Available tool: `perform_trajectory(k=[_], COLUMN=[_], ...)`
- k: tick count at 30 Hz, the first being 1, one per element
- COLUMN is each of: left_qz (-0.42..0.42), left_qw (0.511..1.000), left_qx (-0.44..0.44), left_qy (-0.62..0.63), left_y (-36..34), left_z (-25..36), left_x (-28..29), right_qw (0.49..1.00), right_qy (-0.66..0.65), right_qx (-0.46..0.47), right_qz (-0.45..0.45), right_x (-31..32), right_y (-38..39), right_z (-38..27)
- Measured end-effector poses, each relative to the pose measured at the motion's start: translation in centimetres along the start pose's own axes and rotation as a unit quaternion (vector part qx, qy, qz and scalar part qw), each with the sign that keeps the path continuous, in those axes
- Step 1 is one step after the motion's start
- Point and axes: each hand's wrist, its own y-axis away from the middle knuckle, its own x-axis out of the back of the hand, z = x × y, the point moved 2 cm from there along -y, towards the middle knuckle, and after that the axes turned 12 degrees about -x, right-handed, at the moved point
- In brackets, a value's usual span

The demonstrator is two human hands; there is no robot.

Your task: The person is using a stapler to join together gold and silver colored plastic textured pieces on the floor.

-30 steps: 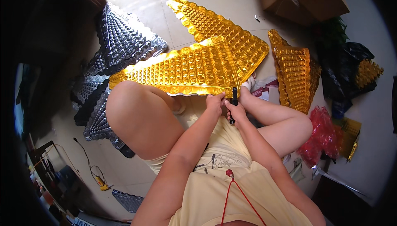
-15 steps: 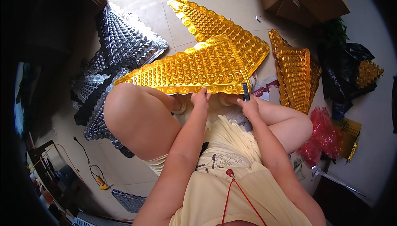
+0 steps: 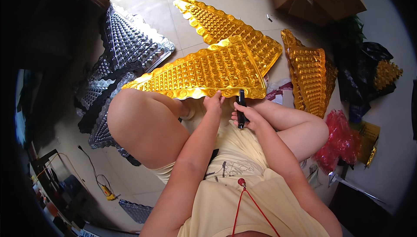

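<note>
A shiny gold embossed panel (image 3: 204,70) with a scalloped rim, roughly triangular, lies across in front of my knees. My left hand (image 3: 213,102) pinches its near edge, thumb and fingers closed on the rim. My right hand (image 3: 249,118) is wrapped round a black stapler (image 3: 241,111), whose upper end reaches the same edge a little to the right of my left hand. Whether its jaws bite on the rim cannot be made out. Behind lies a second gold panel (image 3: 226,20), partly covered by the first.
Silver embossed panels (image 3: 132,39) lie to the left, with black material (image 3: 100,102) among them. More gold panels (image 3: 307,72) stand on the right, near a black plastic bag (image 3: 365,67) and red plastic wrap (image 3: 335,143). Cardboard boxes (image 3: 319,2) are at the far right.
My right hand has moved left along the near edge with the stapler, away from the panel's right corner. My left hand stays on the rim.
</note>
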Motion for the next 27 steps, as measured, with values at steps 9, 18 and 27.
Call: perform_trajectory(k=[9, 18, 27], left_qz=[0.0, -0.011, -0.022], left_qw=[1.0, 1.0, 0.999], left_qx=[0.009, 0.012, 0.035], left_qy=[-0.006, -0.012, 0.024], left_y=[0.3, 0.5, 0.1], left_z=[0.1, -0.2, -0.6], left_x=[0.1, -0.1, -0.5], right_qw=[0.999, 0.983, 0.909], right_qy=[-0.013, 0.036, 0.2], right_qx=[0.036, 0.139, 0.238], right_qz=[0.022, 0.118, 0.277], right_x=[-2.0, -1.9, 2.1], right_y=[-1.8, -2.2, -4.9], right_z=[-0.4, 0.0, 0.0])
